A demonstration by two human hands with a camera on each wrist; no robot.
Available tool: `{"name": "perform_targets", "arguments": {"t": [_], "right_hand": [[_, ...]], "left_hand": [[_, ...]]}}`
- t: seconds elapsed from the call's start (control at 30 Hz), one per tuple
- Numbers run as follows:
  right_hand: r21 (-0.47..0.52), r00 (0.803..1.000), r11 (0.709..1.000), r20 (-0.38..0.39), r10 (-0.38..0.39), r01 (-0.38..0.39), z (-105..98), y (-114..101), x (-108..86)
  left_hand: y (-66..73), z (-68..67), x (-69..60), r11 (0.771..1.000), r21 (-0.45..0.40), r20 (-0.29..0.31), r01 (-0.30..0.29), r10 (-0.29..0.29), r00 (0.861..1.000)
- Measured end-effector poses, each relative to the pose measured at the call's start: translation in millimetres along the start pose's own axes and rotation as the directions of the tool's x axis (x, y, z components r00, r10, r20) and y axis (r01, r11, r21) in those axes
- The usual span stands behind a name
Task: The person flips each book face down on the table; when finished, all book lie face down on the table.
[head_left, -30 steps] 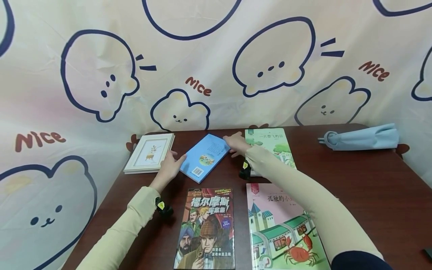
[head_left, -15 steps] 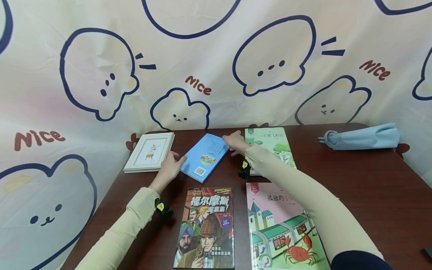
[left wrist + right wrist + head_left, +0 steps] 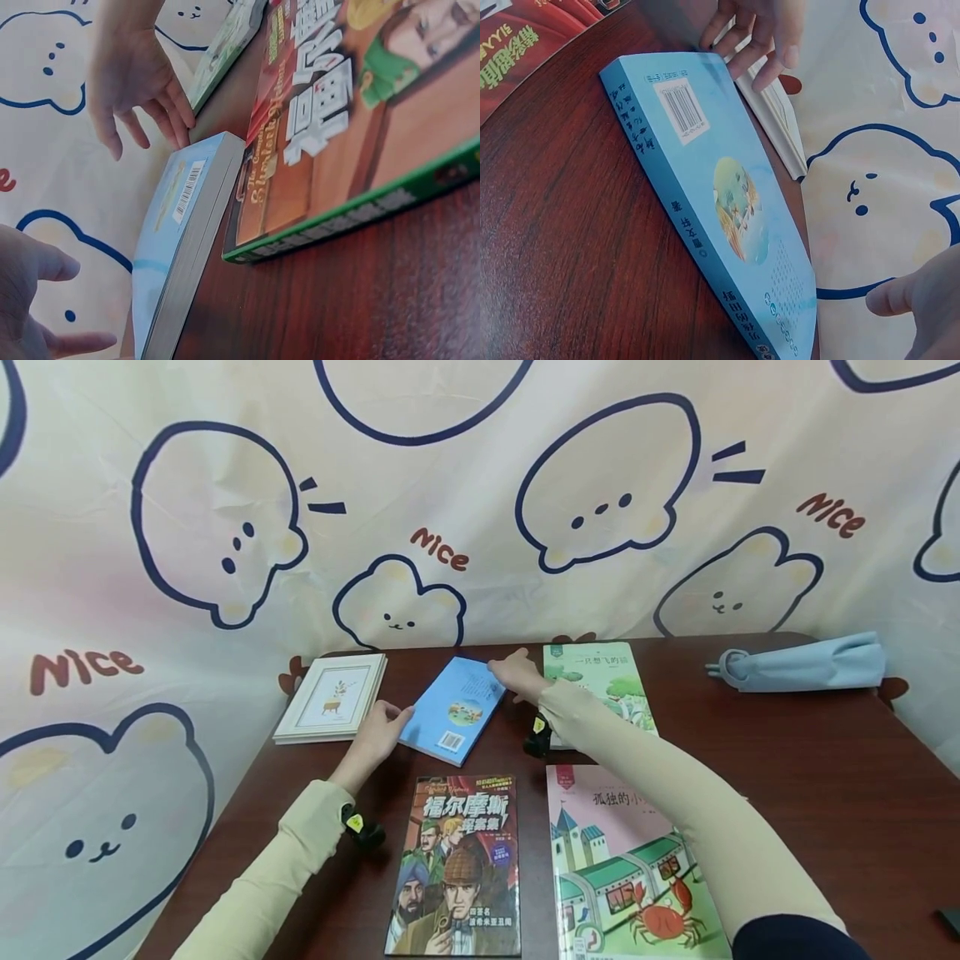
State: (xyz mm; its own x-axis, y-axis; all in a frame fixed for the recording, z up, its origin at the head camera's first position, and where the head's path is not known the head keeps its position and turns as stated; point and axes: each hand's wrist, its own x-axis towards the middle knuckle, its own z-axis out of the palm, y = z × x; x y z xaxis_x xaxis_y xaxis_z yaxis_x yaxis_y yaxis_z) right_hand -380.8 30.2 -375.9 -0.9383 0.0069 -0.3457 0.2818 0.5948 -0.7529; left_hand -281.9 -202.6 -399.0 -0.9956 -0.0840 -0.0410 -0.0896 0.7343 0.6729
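A light-blue book (image 3: 457,706) lies back cover up on the table at a slant, its barcode towards the near end. My left hand (image 3: 377,735) is at its left edge; in the right wrist view that hand's loosely extended fingers (image 3: 761,52) touch the edge by the barcode end. At the far right corner of the book is my right hand (image 3: 519,675). Seen in the left wrist view, the right hand's fingers (image 3: 166,120) are extended and not curled round anything. Its exact contact with the book is hidden.
Left of the blue book lies a cream picture frame (image 3: 332,700). A green book (image 3: 611,681) lies partly under the right arm. Nearer are a detective comic book (image 3: 457,868) and a pink crab-cover book (image 3: 637,877). A folded light-blue umbrella-like bundle (image 3: 810,664) lies far right.
The blue book has turned slightly counterclockwise, its far end shifting left and its near end right. My right hand has moved a little left with it; the left hand has barely moved.
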Motion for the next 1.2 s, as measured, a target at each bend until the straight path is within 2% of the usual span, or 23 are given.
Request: {"name": "perform_targets", "arguments": {"t": [0.23,0.43,0.83,1.2], "right_hand": [[-0.013,1.000,1.000,-0.009,-0.002,0.002,2,-4,-2.1],[-0.019,1.000,1.000,0.017,0.007,-0.006,4,-8,0.2],[-0.007,0.999,0.999,0.005,-0.031,0.031,11,-4,3.6],[0.010,0.999,0.999,0.014,-0.045,0.045,8,-5,12.8]], "left_hand": [[0.8,2.4,-5.8,1.000,-0.018,0.004,0.006,-0.006,1.000],[3.1,3.3,-12.9,1.000,-0.021,0.019,-0.009,0.010,1.000],[7.6,6.1,-23.9,1.000,-0.022,0.037,-0.017,0.018,0.999],[14.4,13.6,-30.6,0.999,-0.040,0.039,-0.026,0.028,0.999]]}}
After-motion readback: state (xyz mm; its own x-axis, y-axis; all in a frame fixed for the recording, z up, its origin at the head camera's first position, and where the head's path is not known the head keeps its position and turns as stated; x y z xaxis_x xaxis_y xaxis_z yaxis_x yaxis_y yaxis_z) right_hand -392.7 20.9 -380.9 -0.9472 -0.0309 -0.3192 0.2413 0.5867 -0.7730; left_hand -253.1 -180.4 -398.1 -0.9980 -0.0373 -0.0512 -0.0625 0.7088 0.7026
